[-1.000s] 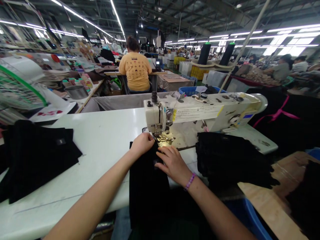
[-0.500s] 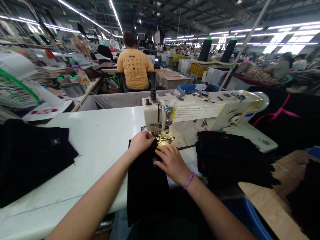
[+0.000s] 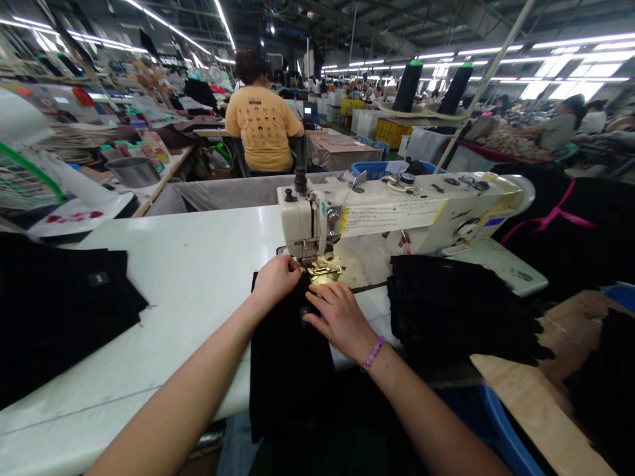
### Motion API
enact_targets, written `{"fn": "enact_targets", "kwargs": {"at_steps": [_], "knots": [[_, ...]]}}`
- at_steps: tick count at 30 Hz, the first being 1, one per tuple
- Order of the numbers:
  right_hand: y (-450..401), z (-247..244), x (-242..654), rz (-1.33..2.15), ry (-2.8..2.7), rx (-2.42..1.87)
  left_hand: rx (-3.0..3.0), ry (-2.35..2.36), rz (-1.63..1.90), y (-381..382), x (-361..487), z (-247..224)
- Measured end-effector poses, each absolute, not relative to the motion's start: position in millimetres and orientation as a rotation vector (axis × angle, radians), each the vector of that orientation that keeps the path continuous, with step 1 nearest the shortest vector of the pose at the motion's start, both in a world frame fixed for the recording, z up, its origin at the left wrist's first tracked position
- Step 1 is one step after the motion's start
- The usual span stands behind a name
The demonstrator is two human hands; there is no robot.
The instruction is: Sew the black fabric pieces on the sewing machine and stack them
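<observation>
A black fabric piece (image 3: 290,370) runs from the needle area of a white sewing machine (image 3: 387,205) down over the table's front edge. Close to the presser foot, my left hand (image 3: 278,281) is closed in a pinch at the fabric's upper end; its fingertips partly cover the spot. My right hand (image 3: 342,317), with a purple bead bracelet (image 3: 372,354) at the wrist, rests with fingers stretched out over the fabric's right side. Beside its thumb a small dark label (image 3: 304,313) shows on the fabric. A lamp lights the metal needle plate (image 3: 322,271).
Black fabric pieces (image 3: 49,311) lie on the table's left, and a black stack (image 3: 451,307) lies right of my hand. Thread cones (image 3: 407,86) stand behind the machine. A fan (image 3: 30,172) is at far left. A person in a yellow shirt (image 3: 260,129) sits ahead.
The view has shifted slightly, so the scene sits a little higher and further left. Both hands keep nearly the same place on the fabric.
</observation>
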State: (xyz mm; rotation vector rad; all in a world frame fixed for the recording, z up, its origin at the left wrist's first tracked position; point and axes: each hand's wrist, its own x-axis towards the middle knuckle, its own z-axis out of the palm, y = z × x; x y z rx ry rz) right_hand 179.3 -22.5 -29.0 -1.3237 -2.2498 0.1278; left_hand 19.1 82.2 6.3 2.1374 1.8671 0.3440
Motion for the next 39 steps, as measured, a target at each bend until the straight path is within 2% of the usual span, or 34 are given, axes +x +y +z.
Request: {"fn": "enact_targets", "kwargs": {"at_steps": [14,19,22,24,27,29,33,36,39], "knots": [[-21,-28,178,0.129,-2.243,-1.356,2.175,1.808,0.475,87,18,2],[-28,-29,185,0.183,-2.138,-1.286,2.223,1.73,0.642,55,4,18],[-51,-27,186,0.21,-1.949,-1.164,2.195,1.67,0.883,2,-16,20],[-73,-23,183,0.219,-1.898,-1.058,2.066,1.538,1.325,-44,-29,11],[-105,-17,172,0.271,-2.045,-0.879,1.981,1.374,1.699,-112,-43,-20],[-119,-18,162,0.289,-2.175,-0.797,2.05,1.348,1.636,-146,-47,-44],[-126,-26,143,0.22,-2.292,-0.795,1.871,1.747,1.302,-175,-45,-72],[-123,-31,134,0.148,-2.275,-0.774,1.659,1.827,1.051,-176,-39,-69],[-122,-32,131,0.11,-2.229,-0.74,1.596,1.803,1.028,-173,-34,-57]]}}
